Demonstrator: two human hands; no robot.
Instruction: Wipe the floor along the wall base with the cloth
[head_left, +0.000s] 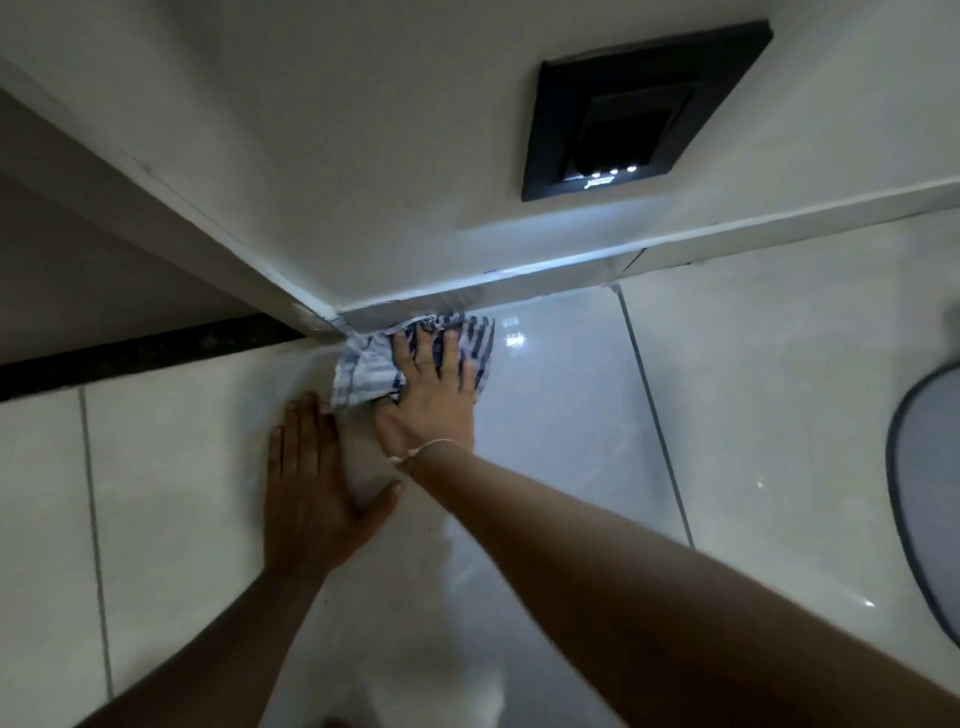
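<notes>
While your right hand (427, 400) is pressing flat on the cloth (415, 358), you are working at the very corner where the wall base (519, 278) is meeting a second wall edge. That hand is not closed around the cloth: the fingers (451, 353) are lying spread on top, pinning it to the floor (571, 415) under the palm. Your left hand (317, 483) is resting open and flat on the tile just behind and to the left of the working hand, holding nothing and bracing you.

Progress, as judged: the corner end is being dealt with now. The stretch of floor running away to the right of your pressing hand, under the black wall fitting (644, 109) and on toward the grey mat (919, 493), is showing no sign either way of being wiped, so I am counting it as outstanding.

Orientation: the cloth is bunched, not folded square. Its long axis is lying roughly along the wall base, one end poking into the corner ahead and left of your fingertips, the other trailing to the right of them. Its far edge is touching the base strip.
</notes>
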